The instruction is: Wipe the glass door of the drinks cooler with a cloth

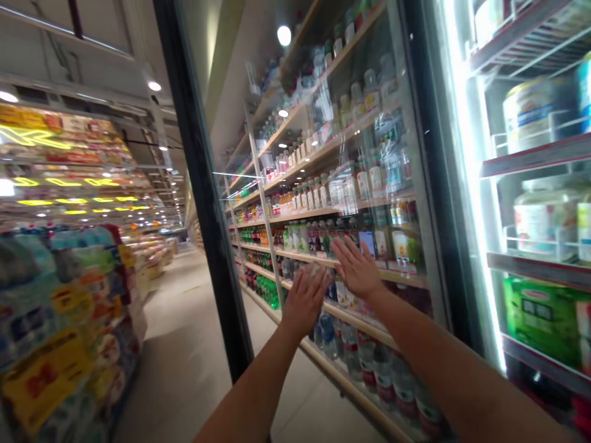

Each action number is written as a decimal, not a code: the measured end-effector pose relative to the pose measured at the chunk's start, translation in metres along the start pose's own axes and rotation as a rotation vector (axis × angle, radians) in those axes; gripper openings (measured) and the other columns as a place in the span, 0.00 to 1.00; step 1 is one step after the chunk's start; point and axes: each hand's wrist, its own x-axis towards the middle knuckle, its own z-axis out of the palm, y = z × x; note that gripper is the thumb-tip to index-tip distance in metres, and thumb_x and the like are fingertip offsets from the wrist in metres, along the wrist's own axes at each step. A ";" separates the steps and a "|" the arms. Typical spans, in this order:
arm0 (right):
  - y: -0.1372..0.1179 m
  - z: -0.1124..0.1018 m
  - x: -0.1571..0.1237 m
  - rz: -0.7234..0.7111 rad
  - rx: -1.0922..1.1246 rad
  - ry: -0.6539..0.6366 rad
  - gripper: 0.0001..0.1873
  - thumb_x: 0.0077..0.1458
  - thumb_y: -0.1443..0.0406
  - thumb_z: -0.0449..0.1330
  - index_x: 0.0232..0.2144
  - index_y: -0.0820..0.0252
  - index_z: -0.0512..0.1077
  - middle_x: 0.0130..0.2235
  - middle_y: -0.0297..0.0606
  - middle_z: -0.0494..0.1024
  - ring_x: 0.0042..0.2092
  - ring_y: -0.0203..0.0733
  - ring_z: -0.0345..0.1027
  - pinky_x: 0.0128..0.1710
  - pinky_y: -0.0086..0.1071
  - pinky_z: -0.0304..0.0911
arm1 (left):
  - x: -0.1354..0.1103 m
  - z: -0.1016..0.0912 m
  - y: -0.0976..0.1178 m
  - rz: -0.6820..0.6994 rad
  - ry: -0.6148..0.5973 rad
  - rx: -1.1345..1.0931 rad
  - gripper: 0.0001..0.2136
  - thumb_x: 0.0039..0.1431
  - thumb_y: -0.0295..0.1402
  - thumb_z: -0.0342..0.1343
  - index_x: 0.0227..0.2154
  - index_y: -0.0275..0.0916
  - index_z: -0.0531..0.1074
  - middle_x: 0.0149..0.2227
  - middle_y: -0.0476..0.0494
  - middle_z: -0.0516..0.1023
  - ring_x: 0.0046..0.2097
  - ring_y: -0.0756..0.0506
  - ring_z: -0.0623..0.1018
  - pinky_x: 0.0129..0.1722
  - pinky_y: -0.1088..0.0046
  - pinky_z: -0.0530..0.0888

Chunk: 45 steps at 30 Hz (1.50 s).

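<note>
A glass cooler door with a black frame [205, 191] stands swung out in front of me. Both my hands are raised to its pane. My left hand [305, 301] has its fingers stretched out at the glass; a pale patch by its fingertips is too blurred to make out. Slightly higher and to the right, my right hand [356, 267] lies flat with its fingers extended and thumb apart. No object shows in it. Whether each palm fully touches the pane is hard to see. Shelves of bottles [314, 197] show through the glass, mixed with reflections.
At right, the lit cooler holds a large white-lidded jar [547, 215], a can [529, 114] and a green package [542, 317] on wire shelves. A stacked goods display [69, 307] stands at left, beside the aisle floor [184, 307]. Yellow neon signs [69, 181] glow behind it.
</note>
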 end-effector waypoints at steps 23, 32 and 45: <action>0.002 0.003 -0.005 0.020 0.066 -0.043 0.35 0.72 0.58 0.48 0.74 0.55 0.41 0.72 0.39 0.54 0.74 0.48 0.42 0.74 0.51 0.23 | 0.012 -0.013 -0.064 -0.634 0.102 -0.073 0.29 0.72 0.33 0.42 0.71 0.26 0.50 0.73 0.24 0.50 0.75 0.32 0.42 0.72 0.43 0.50; 0.003 0.000 -0.007 0.025 0.089 -0.072 0.35 0.71 0.59 0.48 0.74 0.55 0.39 0.73 0.39 0.51 0.75 0.48 0.40 0.74 0.53 0.24 | -0.002 0.004 0.003 0.166 -0.142 -0.080 0.27 0.70 0.24 0.44 0.70 0.38 0.57 0.71 0.41 0.60 0.75 0.40 0.48 0.73 0.54 0.54; 0.002 0.000 -0.007 0.037 0.088 -0.095 0.35 0.72 0.59 0.48 0.74 0.55 0.38 0.73 0.39 0.52 0.74 0.48 0.41 0.74 0.54 0.27 | -0.029 -0.001 -0.035 -0.335 0.053 0.011 0.25 0.72 0.27 0.45 0.70 0.31 0.54 0.70 0.28 0.60 0.75 0.37 0.46 0.71 0.47 0.56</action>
